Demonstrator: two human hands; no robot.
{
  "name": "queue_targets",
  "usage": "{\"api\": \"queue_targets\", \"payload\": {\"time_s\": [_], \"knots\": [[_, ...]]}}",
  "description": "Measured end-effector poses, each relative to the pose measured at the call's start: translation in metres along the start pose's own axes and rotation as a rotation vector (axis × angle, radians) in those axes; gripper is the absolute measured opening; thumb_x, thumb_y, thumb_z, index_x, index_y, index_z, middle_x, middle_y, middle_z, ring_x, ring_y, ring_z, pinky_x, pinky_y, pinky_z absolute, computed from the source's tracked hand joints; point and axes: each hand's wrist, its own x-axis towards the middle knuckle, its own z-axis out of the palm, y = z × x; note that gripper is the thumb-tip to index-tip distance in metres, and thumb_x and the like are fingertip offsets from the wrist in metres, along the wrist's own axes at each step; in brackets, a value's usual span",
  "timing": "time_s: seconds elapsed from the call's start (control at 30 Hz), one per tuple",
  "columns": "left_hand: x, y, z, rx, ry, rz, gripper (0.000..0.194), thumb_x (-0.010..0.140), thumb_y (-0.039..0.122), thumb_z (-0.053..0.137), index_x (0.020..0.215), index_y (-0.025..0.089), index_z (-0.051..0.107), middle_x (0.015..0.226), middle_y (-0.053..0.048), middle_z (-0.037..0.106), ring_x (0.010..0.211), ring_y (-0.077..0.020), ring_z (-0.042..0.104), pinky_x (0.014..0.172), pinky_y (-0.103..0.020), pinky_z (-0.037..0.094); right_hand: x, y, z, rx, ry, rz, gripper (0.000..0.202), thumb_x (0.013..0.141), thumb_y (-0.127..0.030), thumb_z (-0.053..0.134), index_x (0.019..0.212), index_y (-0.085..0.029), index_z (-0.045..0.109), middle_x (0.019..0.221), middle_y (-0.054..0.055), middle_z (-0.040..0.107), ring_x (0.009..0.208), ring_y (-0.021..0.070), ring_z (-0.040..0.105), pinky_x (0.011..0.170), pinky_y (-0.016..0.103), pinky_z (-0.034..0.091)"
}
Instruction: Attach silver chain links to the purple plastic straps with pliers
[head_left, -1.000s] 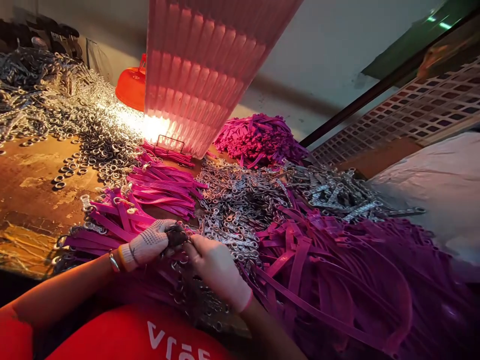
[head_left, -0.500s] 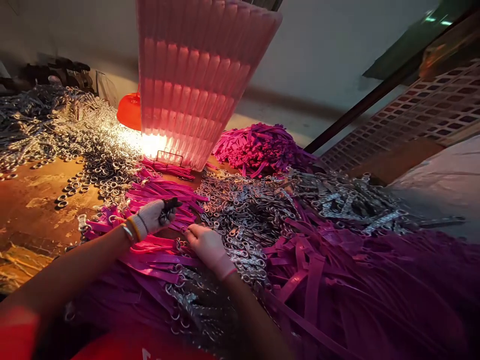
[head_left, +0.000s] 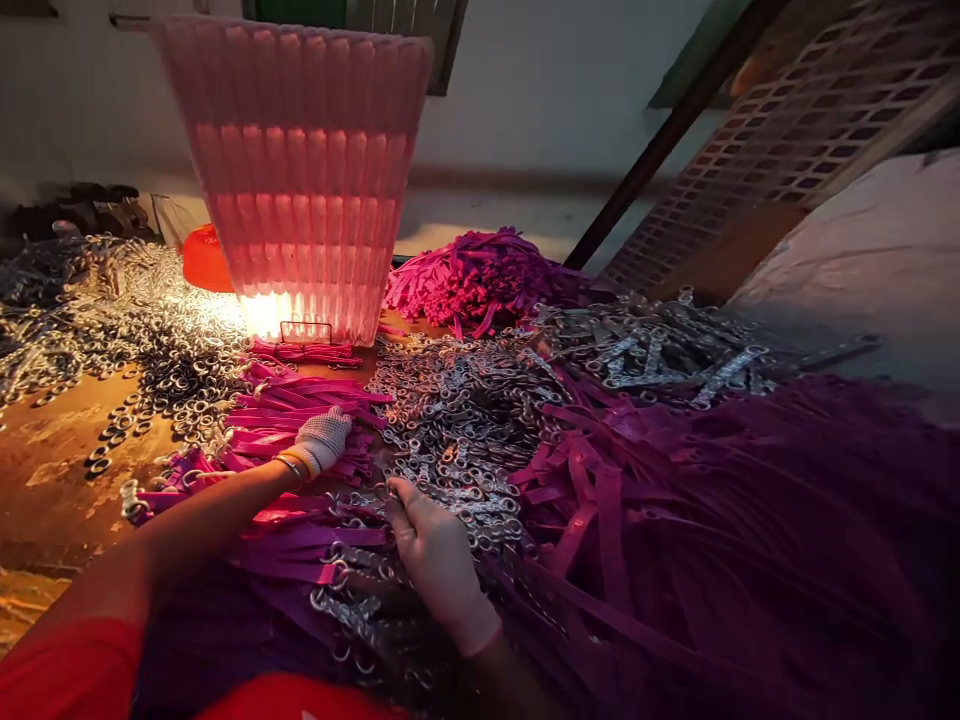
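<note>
My left hand (head_left: 322,443), in a white knitted glove with a yellow cuff, lies curled over a stack of magenta straps (head_left: 277,415). Its fingertips are turned away, so what they hold is hidden. My right hand (head_left: 439,565), in a thin pale glove, is lower and to the right, thumb and forefinger pinched on a small metal link piece at the edge of a heap of silver metal links (head_left: 457,400). Nearer to me, more magenta straps with metal links at their ends (head_left: 300,545) lie beneath my forearms.
An orange lamp (head_left: 206,260) glows behind a ribbed translucent panel (head_left: 300,190). Loose metal rings (head_left: 187,370) spread over the brown table (head_left: 52,430) at left. A magenta strap pile (head_left: 480,275) sits at the back; a large strap heap (head_left: 712,500) fills the right. A white sack (head_left: 870,250) stands beyond.
My hands have moved apart: the left has turned over onto the strap stack, back upward, and the right has drawn toward me. The view has shifted slightly right.
</note>
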Motion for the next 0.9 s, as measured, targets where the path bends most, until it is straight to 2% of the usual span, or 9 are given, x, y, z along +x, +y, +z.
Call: {"api": "queue_targets", "payload": {"time_s": [0.1,0.2,0.3,0.37,0.47,0.57,0.73,0.8,0.9], "knots": [[-0.018,0.006,-0.014,0.020,0.033,0.048,0.005,0.074,0.020,0.069,0.075,0.017,0.066,0.092,-0.012,0.063,0.091,-0.0248,0.058,0.073,-0.029,0.044,0.007,-0.001,-0.004,0.131,-0.008,0.085,0.032,0.099,-0.025,0.047,0.127,-0.017,0.062,0.109,0.010,0.075,0.094,0.0223,0.073,0.083,0.033,0.055],[-0.054,0.012,-0.034,-0.039,-0.024,0.050,0.015,0.080,0.031,0.063,0.075,0.017,0.063,0.070,-0.006,0.059,0.063,-0.0162,0.053,0.057,-0.025,0.041,0.017,-0.016,-0.010,0.267,-0.008,0.083,0.030,0.098,-0.023,0.047,0.123,-0.020,0.064,0.111,0.008,0.075,0.098,0.0206,0.072,0.087,0.031,0.055],[-0.103,0.011,-0.048,-0.401,-0.130,-0.085,0.026,0.083,0.042,0.061,0.084,0.016,0.061,0.057,0.001,0.052,0.043,-0.0094,0.040,0.042,-0.020,0.030,0.027,-0.038,-0.013,0.296,-0.065,0.029,0.027,0.097,-0.022,0.049,0.118,-0.022,0.066,0.107,0.005,0.075,0.097,0.0184,0.071,0.085,0.028,0.053],[-0.134,0.008,-0.050,-0.650,-0.119,-0.172,0.027,0.080,0.043,0.064,0.086,0.017,0.058,0.056,0.004,0.050,0.040,-0.0069,0.037,0.038,-0.018,0.025,0.031,-0.053,-0.013,0.233,-0.139,-0.020,0.025,0.097,-0.022,0.049,0.116,-0.023,0.066,0.102,0.004,0.076,0.092,0.0174,0.071,0.081,0.025,0.051],[-0.166,0.006,-0.044,-0.766,-0.076,-0.196,0.026,0.080,0.042,0.064,0.083,0.018,0.056,0.057,0.004,0.050,0.039,-0.0068,0.037,0.037,-0.017,0.025,0.032,-0.074,-0.010,0.032,-0.213,-0.104,0.024,0.097,-0.023,0.049,0.114,-0.023,0.066,0.091,0.004,0.075,0.081,0.0175,0.070,0.069,0.024,0.045],[-0.182,0.008,-0.036,-0.644,-0.076,-0.139,0.024,0.083,0.042,0.060,0.078,0.019,0.055,0.055,0.003,0.050,0.041,-0.0084,0.039,0.039,-0.019,0.028,0.026,-0.086,-0.008,-0.189,-0.235,-0.177,0.024,0.096,-0.022,0.048,0.112,-0.022,0.066,0.080,0.005,0.071,0.068,0.0174,0.065,0.058,0.026,0.036],[-0.193,0.013,-0.030,-0.245,-0.053,0.197,0.009,0.077,0.021,0.064,0.070,0.016,0.064,0.071,-0.003,0.065,0.064,-0.0137,0.051,0.057,-0.022,0.037,0.011,-0.092,-0.012,-0.285,-0.204,-0.225,0.023,0.098,-0.020,0.045,0.109,-0.018,0.065,0.080,0.006,0.068,0.064,0.0172,0.061,0.056,0.028,0.030],[-0.195,0.010,-0.030,-0.267,-0.096,0.200,0.012,0.080,0.023,0.062,0.070,0.016,0.064,0.069,-0.003,0.063,0.062,-0.0131,0.049,0.057,-0.023,0.035,0.008,-0.095,-0.014,-0.249,-0.195,-0.192,0.023,0.099,-0.022,0.045,0.113,-0.018,0.063,0.086,0.006,0.070,0.070,0.0174,0.063,0.059,0.028,0.033],[-0.198,0.003,-0.030,-0.383,-0.154,0.074,0.027,0.088,0.037,0.056,0.072,0.016,0.058,0.059,0.001,0.053,0.052,-0.0100,0.041,0.049,-0.022,0.029,0.007,-0.101,-0.020,-0.203,-0.261,-0.133,0.030,0.096,-0.025,0.052,0.125,-0.019,0.057,0.093,0.006,0.072,0.077,0.0190,0.067,0.062,0.028,0.036]]}}
